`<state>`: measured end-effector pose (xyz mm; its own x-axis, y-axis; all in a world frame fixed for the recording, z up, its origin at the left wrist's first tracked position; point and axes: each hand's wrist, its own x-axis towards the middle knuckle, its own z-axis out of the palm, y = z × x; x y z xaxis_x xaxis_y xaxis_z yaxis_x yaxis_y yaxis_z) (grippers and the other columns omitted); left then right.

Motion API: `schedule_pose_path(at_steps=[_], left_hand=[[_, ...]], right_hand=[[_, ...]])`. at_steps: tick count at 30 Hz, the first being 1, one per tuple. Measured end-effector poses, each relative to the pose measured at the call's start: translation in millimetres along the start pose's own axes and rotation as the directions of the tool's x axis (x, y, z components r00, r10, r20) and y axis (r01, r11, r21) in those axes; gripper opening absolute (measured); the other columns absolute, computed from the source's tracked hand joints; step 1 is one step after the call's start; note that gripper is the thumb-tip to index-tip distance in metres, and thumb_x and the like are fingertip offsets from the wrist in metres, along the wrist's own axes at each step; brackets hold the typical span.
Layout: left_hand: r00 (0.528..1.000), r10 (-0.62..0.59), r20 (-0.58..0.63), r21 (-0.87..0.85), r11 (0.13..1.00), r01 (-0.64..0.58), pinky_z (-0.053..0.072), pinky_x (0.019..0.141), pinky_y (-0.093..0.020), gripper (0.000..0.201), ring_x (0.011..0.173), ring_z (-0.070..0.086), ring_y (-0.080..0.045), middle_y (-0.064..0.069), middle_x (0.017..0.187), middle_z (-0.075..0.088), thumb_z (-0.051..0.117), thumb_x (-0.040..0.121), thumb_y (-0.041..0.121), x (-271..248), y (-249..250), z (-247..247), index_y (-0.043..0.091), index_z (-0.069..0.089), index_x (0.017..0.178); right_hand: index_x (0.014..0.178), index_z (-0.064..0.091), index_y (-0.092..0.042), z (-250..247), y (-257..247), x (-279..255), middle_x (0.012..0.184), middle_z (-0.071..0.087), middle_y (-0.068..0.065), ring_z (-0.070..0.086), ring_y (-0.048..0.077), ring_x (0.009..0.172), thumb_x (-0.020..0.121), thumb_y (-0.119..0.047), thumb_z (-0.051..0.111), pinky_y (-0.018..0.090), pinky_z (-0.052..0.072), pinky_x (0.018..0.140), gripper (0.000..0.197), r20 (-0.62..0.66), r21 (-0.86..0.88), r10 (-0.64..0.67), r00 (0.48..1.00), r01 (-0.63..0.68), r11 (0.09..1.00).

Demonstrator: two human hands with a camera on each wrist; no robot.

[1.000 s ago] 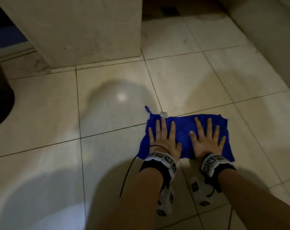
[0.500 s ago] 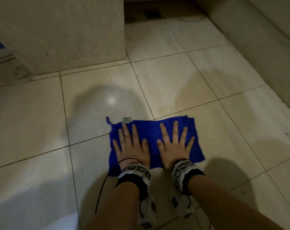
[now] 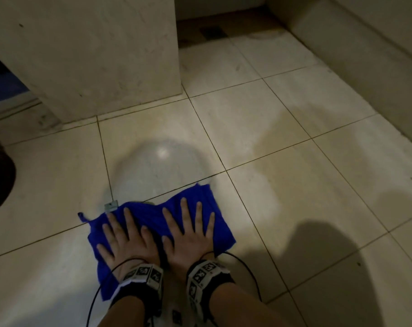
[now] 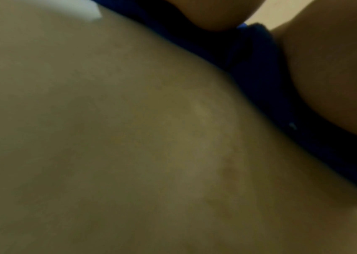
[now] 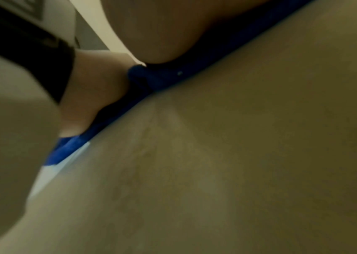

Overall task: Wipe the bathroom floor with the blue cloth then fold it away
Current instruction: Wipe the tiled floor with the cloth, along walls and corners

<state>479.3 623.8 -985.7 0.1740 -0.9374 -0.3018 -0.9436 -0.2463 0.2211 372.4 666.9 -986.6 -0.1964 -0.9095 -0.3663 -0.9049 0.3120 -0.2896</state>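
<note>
While both palms press flat with fingers spread, the blue cloth (image 3: 153,223) now lies on the floor (image 3: 294,208) further left than a second ago, its left half over the tile joint that runs toward the near edge of the pillar (image 3: 94,55). The left hand (image 3: 127,241) and right hand (image 3: 188,234) sit side by side on it, thumbs almost touching, neither one curled round the fabric. Between them the cloth has bunched into ridges, where half a second ago it lay smoother, and its tag (image 3: 111,206) pokes out at the far left corner. I judge this a sideways wiping stroke in progress. Only part of the floor seems covered so far, and folding has not begun. The wrist views show little beyond blurred tile and a blue strip.
</note>
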Motion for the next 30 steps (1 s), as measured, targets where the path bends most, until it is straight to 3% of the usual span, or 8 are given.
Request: schedule_pose_path(at_steps=[3, 4, 6, 8, 13, 17, 24, 30], left_hand=[[0.999, -0.041, 0.024, -0.023, 0.999, 0.041, -0.006, 0.118, -0.052, 0.065, 0.148, -0.014, -0.024, 0.000, 0.160, -0.025, 0.023, 0.101, 0.042, -4, 12, 1, 0.033, -0.015, 0.152], [0.998, -0.055, 0.037, -0.033, 0.998, 0.056, -0.006, 0.118, -0.052, 0.065, 0.148, -0.015, -0.024, 0.000, 0.160, -0.025, 0.023, 0.100, 0.042, -6, 19, 1, 0.033, -0.014, 0.153], [0.997, -0.055, 0.058, -0.046, 0.997, 0.057, -0.008, 0.117, -0.053, 0.066, 0.148, -0.016, -0.025, 0.000, 0.159, -0.026, 0.023, 0.100, 0.044, -9, 36, 2, 0.033, -0.014, 0.153], [0.996, 0.002, 0.090, -0.031, 1.000, 0.001, -0.009, 0.116, -0.053, 0.066, 0.148, -0.018, -0.026, -0.001, 0.158, -0.028, 0.022, 0.100, 0.046, -12, 57, 6, 0.033, -0.017, 0.152], [0.926, 0.263, 0.272, 0.031, 0.959, -0.281, -0.014, 0.114, -0.055, 0.069, 0.145, -0.026, -0.028, -0.003, 0.154, -0.036, 0.016, 0.100, 0.052, -22, 134, 24, 0.030, -0.027, 0.148], [0.860, 0.345, 0.375, 0.048, 0.920, -0.390, -0.017, 0.112, -0.056, 0.072, 0.144, -0.027, -0.029, -0.004, 0.154, -0.037, 0.015, 0.099, 0.057, -39, 180, 36, 0.026, -0.026, 0.149], [0.835, 0.436, 0.334, 0.136, 0.855, -0.501, -0.019, 0.112, -0.051, 0.072, 0.144, -0.028, -0.026, -0.003, 0.149, -0.043, 0.012, 0.098, 0.054, -47, 161, 39, 0.022, -0.033, 0.144], [0.805, 0.468, 0.364, 0.161, 0.820, -0.550, -0.021, 0.114, -0.048, 0.067, 0.142, -0.031, -0.021, 0.001, 0.143, -0.050, -0.013, 0.086, 0.055, -59, 117, 40, 0.021, -0.042, 0.136]], right_hand=[[0.151, 0.027, -0.040, -2, 10, 3, 0.160, 0.028, 0.003, 0.028, 0.036, 0.143, 0.089, -0.060, 0.033, 0.061, 0.014, 0.108, 0.066, 0.006, -0.013, 0.000, 1.000, 0.000, 1.000], [0.152, 0.021, -0.041, -6, 15, 5, 0.162, 0.020, 0.002, 0.023, 0.036, 0.146, 0.091, -0.059, 0.031, 0.060, 0.010, 0.110, 0.064, -0.021, -0.019, -0.011, 1.000, 0.011, 1.000], [0.152, -0.005, -0.047, -16, 30, 10, 0.163, -0.016, -0.005, -0.010, 0.031, 0.150, 0.098, -0.057, 0.021, 0.056, -0.011, 0.114, 0.061, -0.025, -0.017, -0.035, 0.999, 0.035, 0.999], [0.147, -0.020, -0.050, -30, 54, 16, 0.155, -0.035, -0.011, -0.031, 0.024, 0.144, 0.099, -0.058, 0.013, 0.054, -0.022, 0.113, 0.059, -0.027, 0.041, 0.035, 0.999, -0.033, 0.999], [0.145, -0.020, -0.053, -70, 143, 30, 0.154, -0.034, -0.014, -0.028, 0.022, 0.145, 0.097, -0.063, 0.011, 0.051, -0.019, 0.116, 0.058, -0.021, 0.043, 0.228, 0.973, -0.227, 0.973], [0.145, -0.024, -0.050, -86, 189, 27, 0.154, -0.035, -0.012, -0.027, 0.023, 0.146, 0.096, -0.066, 0.010, 0.051, -0.015, 0.118, 0.061, -0.001, 0.000, 0.289, 0.957, -0.289, 0.957], [0.153, -0.011, -0.038, -87, 158, 13, 0.160, -0.025, -0.009, -0.021, 0.026, 0.148, 0.098, -0.059, 0.024, 0.056, -0.014, 0.117, 0.069, 0.036, 0.003, 0.256, 0.966, -0.256, 0.967], [0.152, -0.017, -0.032, -67, 123, -29, 0.156, -0.030, -0.009, -0.024, 0.022, 0.147, 0.100, -0.055, 0.019, 0.054, -0.013, 0.118, 0.068, 0.085, -0.021, 0.236, 0.968, -0.235, 0.972]])
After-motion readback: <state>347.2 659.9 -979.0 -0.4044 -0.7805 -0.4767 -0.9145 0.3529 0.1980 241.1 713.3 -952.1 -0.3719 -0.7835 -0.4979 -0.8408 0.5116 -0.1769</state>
